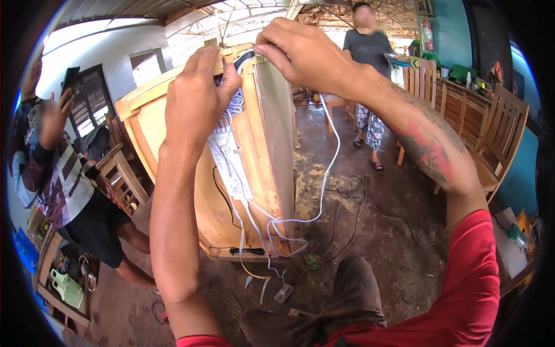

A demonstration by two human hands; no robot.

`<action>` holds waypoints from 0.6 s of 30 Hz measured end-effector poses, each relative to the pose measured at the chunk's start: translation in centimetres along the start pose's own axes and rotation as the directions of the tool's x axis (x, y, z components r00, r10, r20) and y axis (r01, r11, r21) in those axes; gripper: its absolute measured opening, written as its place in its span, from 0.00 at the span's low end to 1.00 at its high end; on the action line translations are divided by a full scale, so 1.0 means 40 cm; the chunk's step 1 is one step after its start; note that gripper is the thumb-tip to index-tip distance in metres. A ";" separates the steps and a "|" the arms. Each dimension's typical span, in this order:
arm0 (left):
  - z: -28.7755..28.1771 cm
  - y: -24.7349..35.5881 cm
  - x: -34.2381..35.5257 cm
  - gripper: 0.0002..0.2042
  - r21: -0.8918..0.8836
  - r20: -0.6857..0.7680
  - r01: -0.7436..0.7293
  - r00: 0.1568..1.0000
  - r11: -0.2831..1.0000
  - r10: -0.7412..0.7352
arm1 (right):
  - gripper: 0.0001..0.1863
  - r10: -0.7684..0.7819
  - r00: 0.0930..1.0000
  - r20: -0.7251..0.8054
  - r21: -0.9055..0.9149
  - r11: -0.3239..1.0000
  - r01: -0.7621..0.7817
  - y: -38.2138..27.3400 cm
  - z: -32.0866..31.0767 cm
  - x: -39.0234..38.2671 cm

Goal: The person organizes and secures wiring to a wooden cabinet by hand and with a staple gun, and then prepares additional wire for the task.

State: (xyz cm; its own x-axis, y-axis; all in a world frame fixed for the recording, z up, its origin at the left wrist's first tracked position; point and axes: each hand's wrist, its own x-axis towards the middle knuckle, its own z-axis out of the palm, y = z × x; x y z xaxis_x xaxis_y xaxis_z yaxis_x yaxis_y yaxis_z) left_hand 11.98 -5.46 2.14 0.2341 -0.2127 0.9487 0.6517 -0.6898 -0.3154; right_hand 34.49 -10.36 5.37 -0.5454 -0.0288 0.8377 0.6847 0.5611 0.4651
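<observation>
A light wooden cabinet (pixel 165 124) stands in front of me. My left hand (pixel 199 87) rests at its top edge, fingers lying along the wood and thumb apart. Beside that thumb hangs a bundle of coiled white cord (pixel 234 106), partly hidden. My right hand (pixel 303 55) is closed at the top corner, pinching a black cable (pixel 245 57); its fingertips are partly hidden. A white power strip (pixel 232 170) runs down the panel below my hands. From behind my right wrist a white cord (pixel 334 150) drops in a curve toward the cabinet's base.
A person with a phone (pixel 70 78) stands at left; another person (pixel 369 52) stands further back. Wooden chairs (pixel 500 136) are at right. Dark cables (pixel 354 228) trail over the stained floor, and a small white outlet box (pixel 284 293) lies near my knees.
</observation>
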 end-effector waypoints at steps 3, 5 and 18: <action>-0.013 -0.007 0.006 0.18 -0.013 0.017 -0.007 1.000 1.000 0.007 | 0.08 -0.022 0.999 0.028 -0.115 0.993 0.025 0.002 0.006 -0.002; -0.026 -0.014 0.012 0.18 -0.012 0.035 -0.015 0.999 1.000 0.015 | 0.08 0.009 1.000 0.029 -0.089 0.996 -0.006 -0.003 0.008 0.002; -0.032 0.012 0.021 0.15 -0.016 0.075 0.009 0.997 1.000 -0.008 | 0.16 0.418 0.899 0.131 0.203 0.876 -0.437 -0.035 -0.006 0.022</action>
State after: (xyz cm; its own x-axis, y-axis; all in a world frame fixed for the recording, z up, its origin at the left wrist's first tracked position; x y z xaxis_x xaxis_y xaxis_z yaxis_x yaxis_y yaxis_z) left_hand 11.58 -6.87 2.81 0.2825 -0.1550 0.9467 0.6420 -0.7027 -0.3066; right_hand 33.18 -11.36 5.52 -0.2671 0.3171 0.9100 0.7401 0.6723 -0.0170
